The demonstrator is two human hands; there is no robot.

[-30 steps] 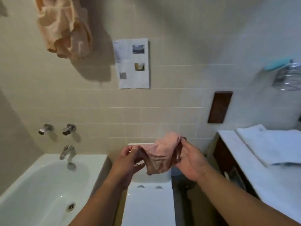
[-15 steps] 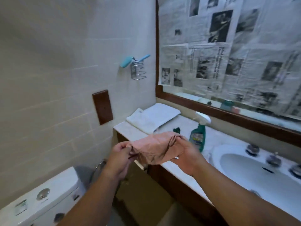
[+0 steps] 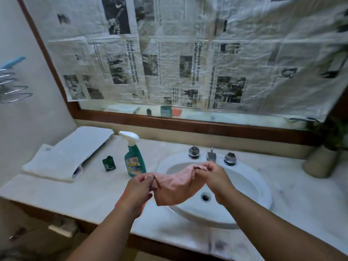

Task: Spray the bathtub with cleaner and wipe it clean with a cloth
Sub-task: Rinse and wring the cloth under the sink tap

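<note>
**Cloth stretched over basin; cleaner not yet in hand**

Observation: pink fabric cloth [image 3: 175, 187] hangs spread between both hands above the white oval sink basin [image 3: 263, 194]. Whether it touches the porcelain cannot be told. Left hand [image 3: 140, 187] pinches one edge between thumb and curled fingers. Right hand [image 3: 214, 176] pinches the opposite corner the same way, so both hands are occupied.

Teal-green plastic spray bottle with a white trigger head [image 3: 134, 157] stands upright on the pale marble countertop [image 3: 75, 194], just beside the left hand. Small dark green bottle [image 3: 108, 163] sits near it on its far side, with a folded white towel [image 3: 66, 157] beyond. Bathtub is out of view.

Judgement: step in hand appears to be readying the cloth and fetching the cleaner. Task looks early.

Method notes:
- Gather the cloth into the right hand as a loose wad, which frees the left hand on the sprayer's side.
- Take the bottle round its neck under the trigger.
- Lift straight up so the small bottle is not tipped.
- Keep the nozzle pointed away from the face.
- Hold the cloth off the basin so it arrives at the tub dry.
</note>
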